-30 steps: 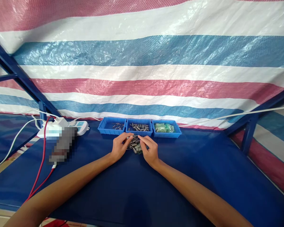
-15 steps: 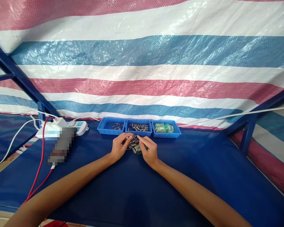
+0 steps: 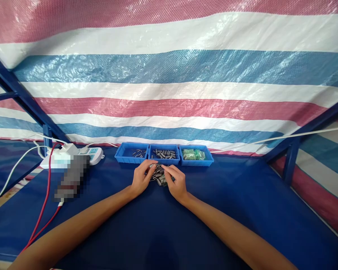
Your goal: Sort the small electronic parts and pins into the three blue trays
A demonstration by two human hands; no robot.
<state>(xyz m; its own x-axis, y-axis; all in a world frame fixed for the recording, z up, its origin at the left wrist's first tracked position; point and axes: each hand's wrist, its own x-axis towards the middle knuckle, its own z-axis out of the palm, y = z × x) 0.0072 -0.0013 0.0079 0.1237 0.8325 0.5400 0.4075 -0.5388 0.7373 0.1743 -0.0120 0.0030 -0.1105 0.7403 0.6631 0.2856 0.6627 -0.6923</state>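
From my remote seat I take the pile of small metal parts (image 3: 159, 180) as the centre of my clock; it lies on the blue table (image 3: 228, 210) right between my hands, with short cylinders, thin rods and something pale green mixed in it. My left hand (image 3: 141, 179) is at nine o'clock, its thumb and forefinger seemingly pinching a slim metal rod (image 3: 157, 164) over the pile's twelve o'clock edge; my right hand (image 3: 177, 184) is at three o'clock, its forefinger reaching to the rod's other end, though I cannot tell whether it grips, touches or merely sits beside it.

The left blue bin (image 3: 129, 160) is at ten o'clock with thin rods inside; the middle blue bin (image 3: 165, 161) is at twelve, holding short metal cylinders; the right blue bin (image 3: 197, 163) is at two, with green-tinted packets.

To handle the rod well, I judge a light pinch near one end best; it is slim and probably slick, so squeezing hard could make it roll or flick away. I would steady the far end with one fingertip, raise the rod straight clear of its neighbours, and keep both wrists low so the view stays open.
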